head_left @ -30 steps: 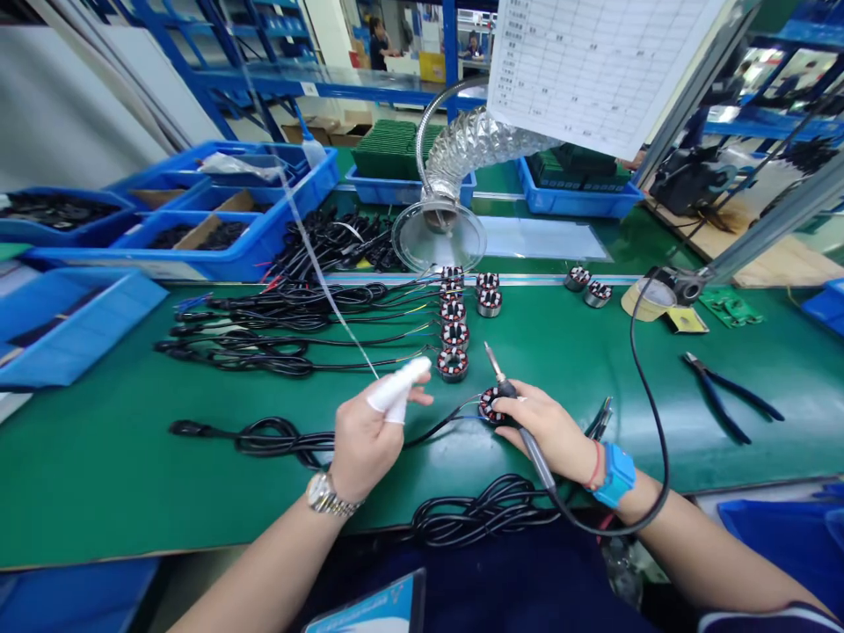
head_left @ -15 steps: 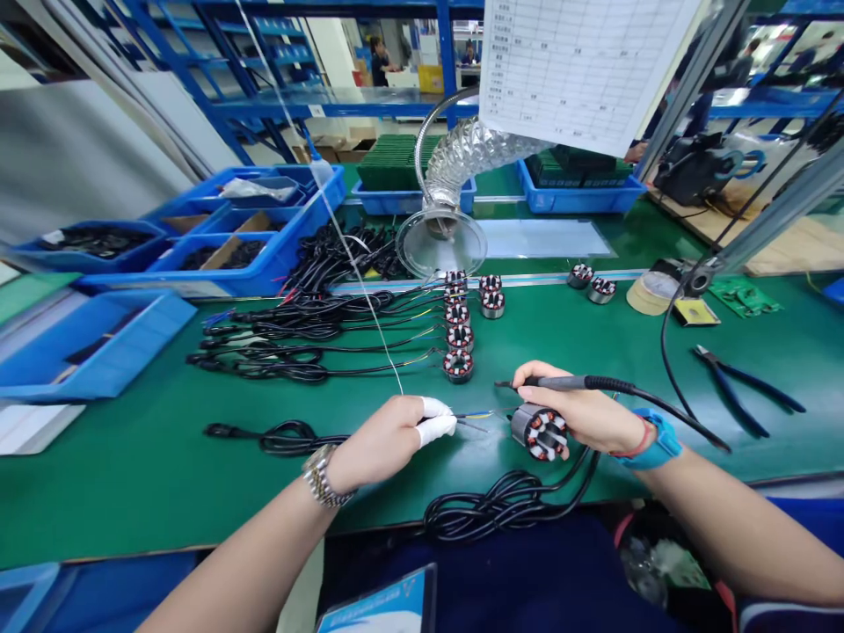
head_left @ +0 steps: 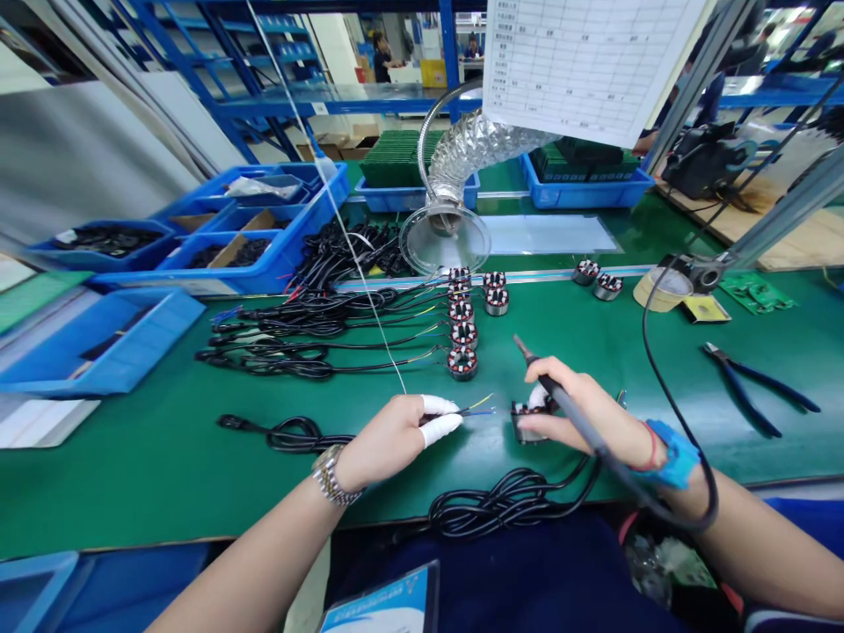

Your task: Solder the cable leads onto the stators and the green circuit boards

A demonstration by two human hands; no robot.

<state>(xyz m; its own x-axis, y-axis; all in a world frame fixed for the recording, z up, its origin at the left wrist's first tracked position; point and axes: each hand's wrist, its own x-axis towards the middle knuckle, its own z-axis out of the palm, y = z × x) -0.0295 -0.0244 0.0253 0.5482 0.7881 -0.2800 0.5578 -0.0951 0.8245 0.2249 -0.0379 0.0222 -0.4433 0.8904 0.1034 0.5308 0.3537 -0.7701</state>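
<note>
Tipped upward since earlier, soldering iron (head_left: 580, 418) is being gripped centre-right by right hand (head_left: 597, 409), with likely rigid, best rim-held coil (head_left: 523, 411); bendy wires (head_left: 477, 412) are being pinched by left hand (head_left: 389, 440).

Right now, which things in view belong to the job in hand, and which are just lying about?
Belonging, by the look of it:
Wires in the left hand
Soldering iron and wound metal ring in the right hand
Row of similar rings

Apparently just about:
Pliers
Green circuit boards
Hanging paper sheet
</note>
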